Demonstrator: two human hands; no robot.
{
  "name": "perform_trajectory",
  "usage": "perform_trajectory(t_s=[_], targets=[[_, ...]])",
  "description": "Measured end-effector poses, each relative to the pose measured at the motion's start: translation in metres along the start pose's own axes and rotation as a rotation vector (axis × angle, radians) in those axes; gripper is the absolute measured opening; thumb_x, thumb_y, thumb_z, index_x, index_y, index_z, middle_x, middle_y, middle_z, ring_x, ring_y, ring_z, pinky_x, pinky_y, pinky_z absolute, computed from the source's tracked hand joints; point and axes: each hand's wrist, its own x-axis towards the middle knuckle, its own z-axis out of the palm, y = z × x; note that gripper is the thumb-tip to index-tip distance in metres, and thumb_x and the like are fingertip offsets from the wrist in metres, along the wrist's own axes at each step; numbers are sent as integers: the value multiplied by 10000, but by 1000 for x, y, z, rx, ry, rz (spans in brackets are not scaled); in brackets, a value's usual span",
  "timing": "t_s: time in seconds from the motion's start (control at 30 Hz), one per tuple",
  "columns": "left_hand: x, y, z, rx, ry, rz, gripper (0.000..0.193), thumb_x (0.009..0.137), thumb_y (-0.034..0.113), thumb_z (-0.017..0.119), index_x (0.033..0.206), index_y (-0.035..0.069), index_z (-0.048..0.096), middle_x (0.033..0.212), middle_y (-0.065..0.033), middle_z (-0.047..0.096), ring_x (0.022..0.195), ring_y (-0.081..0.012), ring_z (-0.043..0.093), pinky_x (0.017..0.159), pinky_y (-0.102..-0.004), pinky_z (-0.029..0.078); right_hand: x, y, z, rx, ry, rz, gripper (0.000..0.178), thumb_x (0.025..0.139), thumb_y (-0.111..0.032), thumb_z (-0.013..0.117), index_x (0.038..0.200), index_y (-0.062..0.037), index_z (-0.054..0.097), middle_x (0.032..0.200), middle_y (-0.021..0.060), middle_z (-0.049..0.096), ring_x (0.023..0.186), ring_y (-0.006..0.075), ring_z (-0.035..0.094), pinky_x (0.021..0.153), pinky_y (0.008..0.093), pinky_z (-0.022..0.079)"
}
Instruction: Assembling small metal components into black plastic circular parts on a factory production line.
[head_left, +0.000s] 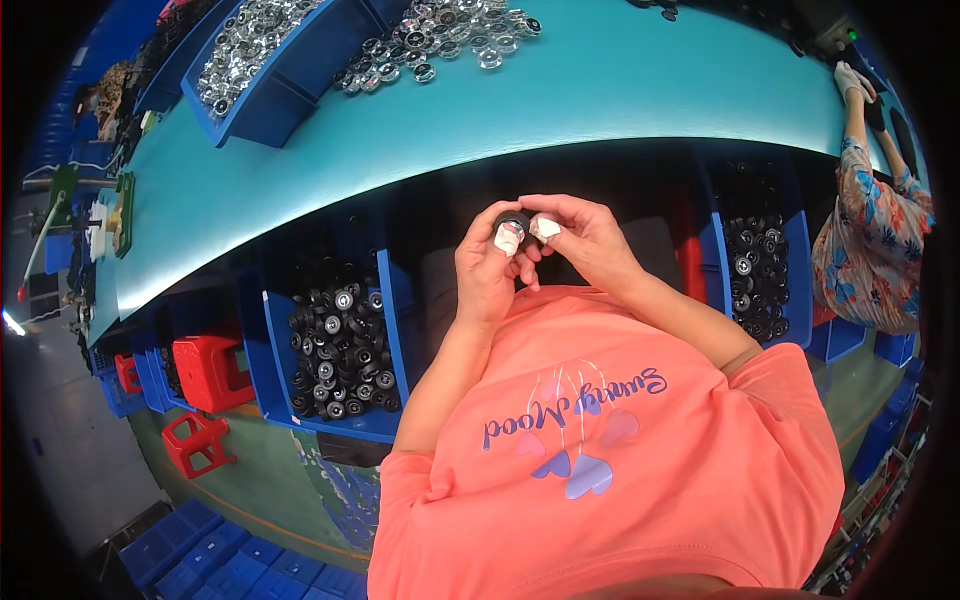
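Observation:
Close in front of my body, both hands meet just beyond the table's near edge. My left hand is closed round a small black wheel, its thumb wrapped in white tape and lying against it. My right hand is curled in a pinch right beside the wheel, with white tape on its thumb too. The fingertips of the two hands come together around the wheel. Whatever sits between my right fingers is hidden.
On the turquoise table lie loose clear wheels next to a blue bin of more. Blue bins of black wheels flank me. Red stools stand left. Another person's patterned sleeve is at far right.

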Motion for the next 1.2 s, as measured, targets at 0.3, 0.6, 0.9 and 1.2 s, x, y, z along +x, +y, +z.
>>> perform_trajectory(t_s=[0.3,0.6,0.9,1.2], targets=[[3,-1,0,16,-28,41,411,1023,240,612,1362,41,495,992,-107,630,737,-177,642,644,-360,607,4,-2,4,69,16,27,336,940,58,623,1274,84,611,991,134,679,716,152,673,609,290,557],[1,-13,0,110,95,77,272,1034,158,587,1284,60,545,932,-88,629,631,-123,575,569,-309,592,1,7,8,3,40,-41,171,917,80,650,1079,77,705,975,80,583,714,160,691,570,265,547],[3,-1,-4,81,72,-50,429,1048,156,540,1458,52,471,940,-110,639,662,-142,592,639,-342,602,6,-1,6,39,27,108,261,944,17,635,1198,71,659,987,101,682,757,148,681,632,276,558],[-1,4,2,350,12,-19,598,1000,25,565,1555,49,344,1102,-124,634,857,-157,650,724,-302,601,13,0,-2,-103,36,135,298,911,-50,649,1196,35,671,1006,89,711,828,111,668,748,254,555]])
